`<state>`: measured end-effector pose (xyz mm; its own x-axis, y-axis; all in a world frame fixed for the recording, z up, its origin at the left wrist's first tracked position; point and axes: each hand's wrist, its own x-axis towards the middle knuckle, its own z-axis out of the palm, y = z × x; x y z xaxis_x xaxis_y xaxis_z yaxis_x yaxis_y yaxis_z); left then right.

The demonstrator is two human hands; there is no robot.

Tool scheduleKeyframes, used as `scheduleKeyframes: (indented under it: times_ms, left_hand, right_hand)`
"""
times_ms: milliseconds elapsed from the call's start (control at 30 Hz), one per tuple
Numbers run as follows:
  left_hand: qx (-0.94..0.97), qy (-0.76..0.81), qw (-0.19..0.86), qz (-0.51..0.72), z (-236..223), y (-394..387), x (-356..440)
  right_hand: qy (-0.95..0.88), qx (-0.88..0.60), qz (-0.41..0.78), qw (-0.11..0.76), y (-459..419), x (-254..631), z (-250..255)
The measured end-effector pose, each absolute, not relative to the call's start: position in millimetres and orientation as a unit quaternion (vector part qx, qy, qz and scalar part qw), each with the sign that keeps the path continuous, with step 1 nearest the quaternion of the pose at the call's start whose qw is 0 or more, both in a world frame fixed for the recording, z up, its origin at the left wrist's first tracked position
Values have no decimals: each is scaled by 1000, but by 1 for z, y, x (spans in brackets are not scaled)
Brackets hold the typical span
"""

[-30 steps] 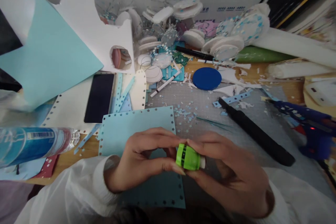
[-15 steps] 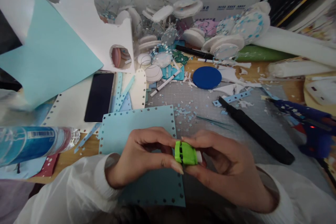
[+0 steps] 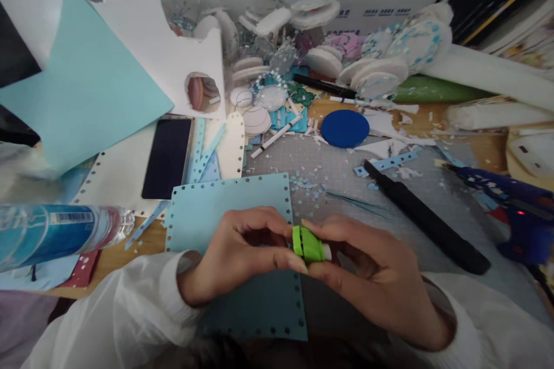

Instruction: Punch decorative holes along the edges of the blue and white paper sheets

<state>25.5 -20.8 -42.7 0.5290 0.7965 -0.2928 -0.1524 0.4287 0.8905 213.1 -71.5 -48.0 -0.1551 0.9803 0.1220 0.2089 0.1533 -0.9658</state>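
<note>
Between my two hands is a small bright green craft punch (image 3: 308, 245) with a white end facing right. My left hand (image 3: 249, 251) pinches its left end between thumb and fingers. On the other side, my right hand (image 3: 367, 268) grips the right part, fingers curled around it. Below them lies a light blue sheet of paper (image 3: 225, 196) with flower-shaped holes along its edges; my forearms and hands cover part of it. Tiny punched blue paper bits (image 3: 309, 184) are scattered beyond my hands.
A water bottle (image 3: 56, 233) lies at the left, near a phone (image 3: 168, 158). To the right are a black cutter-like tool (image 3: 428, 219) and a blue glue gun (image 3: 511, 202) with a red light. A blue disc (image 3: 345, 128) and white foam pieces (image 3: 376, 81) sit farther back.
The green punch has turned slightly in my fingers, and the gap between its two parts looks different. Both hands keep hold of it; the view has shifted a little.
</note>
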Motion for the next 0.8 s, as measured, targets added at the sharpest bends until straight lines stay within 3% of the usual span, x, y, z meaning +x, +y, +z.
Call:
scheduleKeyframes:
  times_ms: [167,367,800]
  left_hand:
    - [393,350,803,280,-43,-18,26]
    - [385,319,817,289,-39,-19,26]
    - [617,282,627,383,-42,-19,22]
  right_hand:
    - [-605,-503,457,414,-68,213,-46]
    - [-525,-457,552,460,-66,213,-41]
    - [-620,-458,438,462,-72,214,-51]
